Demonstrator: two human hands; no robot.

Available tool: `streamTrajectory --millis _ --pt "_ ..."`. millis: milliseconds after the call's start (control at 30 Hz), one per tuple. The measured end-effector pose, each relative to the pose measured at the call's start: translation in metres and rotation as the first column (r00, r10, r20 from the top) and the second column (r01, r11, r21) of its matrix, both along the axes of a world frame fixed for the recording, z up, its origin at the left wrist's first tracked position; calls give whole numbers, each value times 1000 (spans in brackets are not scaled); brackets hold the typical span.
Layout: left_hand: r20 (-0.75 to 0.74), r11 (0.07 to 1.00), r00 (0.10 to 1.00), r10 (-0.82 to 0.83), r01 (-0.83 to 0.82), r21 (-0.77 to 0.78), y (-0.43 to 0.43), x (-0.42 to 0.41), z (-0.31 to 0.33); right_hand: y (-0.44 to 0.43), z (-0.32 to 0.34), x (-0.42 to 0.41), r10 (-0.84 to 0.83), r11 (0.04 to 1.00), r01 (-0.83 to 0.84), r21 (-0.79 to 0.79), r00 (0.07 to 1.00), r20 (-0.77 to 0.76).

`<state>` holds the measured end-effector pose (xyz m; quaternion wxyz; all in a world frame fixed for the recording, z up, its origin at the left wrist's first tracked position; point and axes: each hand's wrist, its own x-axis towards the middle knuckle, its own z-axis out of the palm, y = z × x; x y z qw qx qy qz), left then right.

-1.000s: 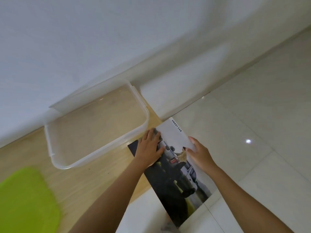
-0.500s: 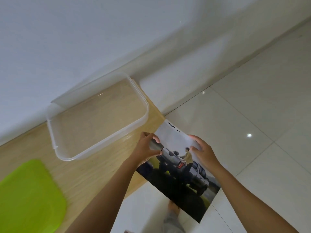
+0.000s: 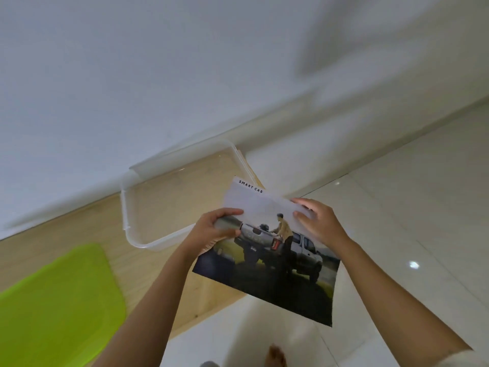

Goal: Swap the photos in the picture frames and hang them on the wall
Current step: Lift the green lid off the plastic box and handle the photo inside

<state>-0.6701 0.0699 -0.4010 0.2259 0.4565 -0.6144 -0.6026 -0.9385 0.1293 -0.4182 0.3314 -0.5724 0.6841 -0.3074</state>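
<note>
A large photo print (image 3: 267, 271) showing a silver pickup truck and a person, with "SMART CAR" printed at its top, is held in the air over the right end of the wooden table (image 3: 158, 263). My left hand (image 3: 211, 231) pinches its left edge with thumb on top. My right hand (image 3: 320, 223) grips its upper right part with fingers on the face. The print sags a little between the hands. No picture frame is in view.
A clear plastic bin (image 3: 169, 202) stands on the table against the white wall (image 3: 132, 75). A lime green mat (image 3: 53, 305) lies at the table's left. Glossy white floor tiles (image 3: 410, 207) spread to the right; a bare foot (image 3: 276, 356) shows below.
Both hands lifted the print off the table edge and turned it from pointing away to lying roughly crosswise. My view tilted, shifting the bin and mat rightward.
</note>
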Motion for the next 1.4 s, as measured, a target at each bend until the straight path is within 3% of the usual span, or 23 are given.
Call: streamTrajectory --millis 200,400,567,833,1033,1233,1400 --pt "-59 962 963 263 -266 -55 -18 78 22 -58 13 21 -15 1000 12 -25 994 -106" --pt "-166 856 841 515 -515 45 -45 123 7 -135 19 71 -135 990 127 54 972 193" --pt "-176 778 760 626 -624 72 -81 142 -7 -184 13 106 -84 994 62 88 958 274" --pt "204 828 806 556 -559 -48 -122 140 -41 -218 -6 130 46 992 -55 118 996 74" --pt "450 836 738 502 -548 -33 -123 132 -61 -221 -32 134 107 973 -101 209 994 -17" --pt "661 866 603 447 -477 -150 -112 121 -72 -210 -46 131 203 935 -156 319 972 -119" --pt "675 887 585 450 -378 -264 -105 108 -57 -210 -23 137 350 900 -253 355 904 -245"
